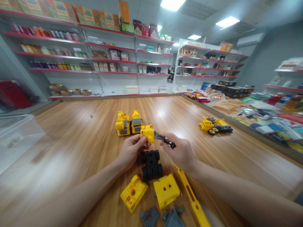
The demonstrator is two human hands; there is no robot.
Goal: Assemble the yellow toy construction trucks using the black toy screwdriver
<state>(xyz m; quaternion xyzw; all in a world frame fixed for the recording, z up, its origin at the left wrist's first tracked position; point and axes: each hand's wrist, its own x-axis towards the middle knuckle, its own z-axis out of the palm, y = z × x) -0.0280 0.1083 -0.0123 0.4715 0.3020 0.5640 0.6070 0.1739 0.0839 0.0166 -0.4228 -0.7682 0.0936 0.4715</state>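
My left hand [132, 148] pinches a yellow toy truck cab [147, 133] between thumb and fingers. Against the cab's right side, my right hand [181, 152] grips a small grey-and-black part [165, 141] with a knobbed black end; its exact kind is unclear. Just below both hands lies a black wheeled chassis [151, 164]. Nearer to me are a yellow body plate [134, 193] and a yellow box-shaped piece [166, 190]. A long yellow boom [193, 198] slants under my right forearm. Grey toy pieces [174, 218] lie at the bottom edge.
Two yellow toy trucks [123, 123] stand beyond my left hand. Another yellow-and-black toy vehicle [216, 126] sits to the right on the wooden table [71, 138]. A clear plastic bin [21, 135] is at the left; packaged goods [255, 110] lie along the right edge. Stocked shelves line the back.
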